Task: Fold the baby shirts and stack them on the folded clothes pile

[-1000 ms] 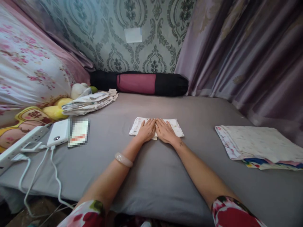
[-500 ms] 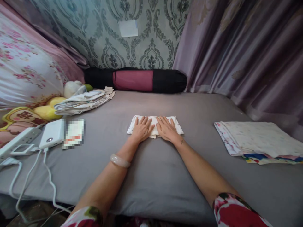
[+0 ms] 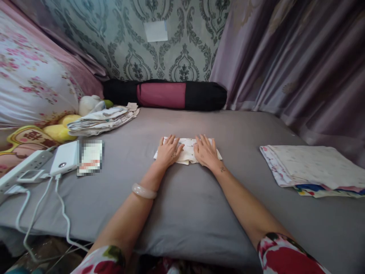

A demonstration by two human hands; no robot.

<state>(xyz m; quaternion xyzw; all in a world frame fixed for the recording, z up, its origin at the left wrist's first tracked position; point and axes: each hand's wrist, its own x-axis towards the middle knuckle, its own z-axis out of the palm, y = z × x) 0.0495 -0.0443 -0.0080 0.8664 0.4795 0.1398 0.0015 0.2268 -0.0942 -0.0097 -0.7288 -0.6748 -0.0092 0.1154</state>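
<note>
In the head view, the left hand [image 3: 169,150] and right hand [image 3: 204,150] lie flat, fingers spread and gripping nothing, on a folded white printed cloth [image 3: 188,151] beneath both palms. It should handle as light, soft and limp, hardly fragile, its layers prone to slip; the short ends, just outside each hand, seem the best hold.

The person's left hand [image 3: 168,152] rests on the left end of a cloth [image 3: 188,150] on the bed [image 3: 182,213], the right hand [image 3: 207,151] on its other end; a cloth stack [image 3: 313,165] lies well to the right. Behind, a bag [image 3: 161,95] lies along the wall [image 3: 188,42]; at left, a cloth pile [image 3: 102,121] lies behind a power bank [image 3: 65,156].
</note>
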